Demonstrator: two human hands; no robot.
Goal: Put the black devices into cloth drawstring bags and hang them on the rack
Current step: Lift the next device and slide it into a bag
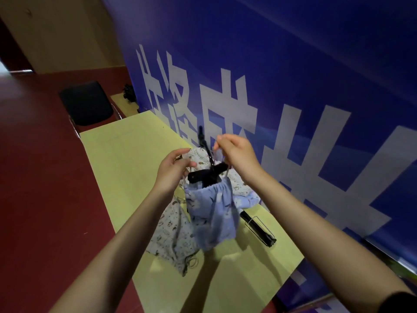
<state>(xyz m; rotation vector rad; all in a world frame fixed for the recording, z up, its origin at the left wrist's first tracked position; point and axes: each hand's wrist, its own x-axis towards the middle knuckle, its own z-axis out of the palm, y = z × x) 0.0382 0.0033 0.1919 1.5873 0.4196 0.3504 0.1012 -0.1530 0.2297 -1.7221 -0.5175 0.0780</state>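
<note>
Two hands are raised over a yellow-green surface (pixel 126 159), working at the gathered mouth of a pale blue drawstring bag (pixel 212 211) that hangs in the air between them. The left hand (pixel 172 170) has its fingers curled at the bag's left edge, pinching what seems to be the cord or the cloth rim; motion blur hides exactly which. The right hand (pixel 237 154) is lifted a little higher, its fingertips pinched together on a thin cord near the bag's right side. A black device (pixel 206 173) sticks out of the bag's opening: a crossbar lies level across the mouth and a slim stalk rises from it, its tip blurred against the blue banner (pixel 293 64) behind. How much of the device sits inside the cloth cannot be seen.

Beneath the hanging bag, white patterned bags (pixel 171 231) lie crumpled on the surface, partly covered by the blue one and by the left forearm. Just right of them rests another black device (pixel 259 229) with a wire loop, its near end hidden under cloth. A black chair (pixel 86 102) stands at the far corner, and a dark tangle (pixel 129 92) beyond it is too blurred to identify
</note>
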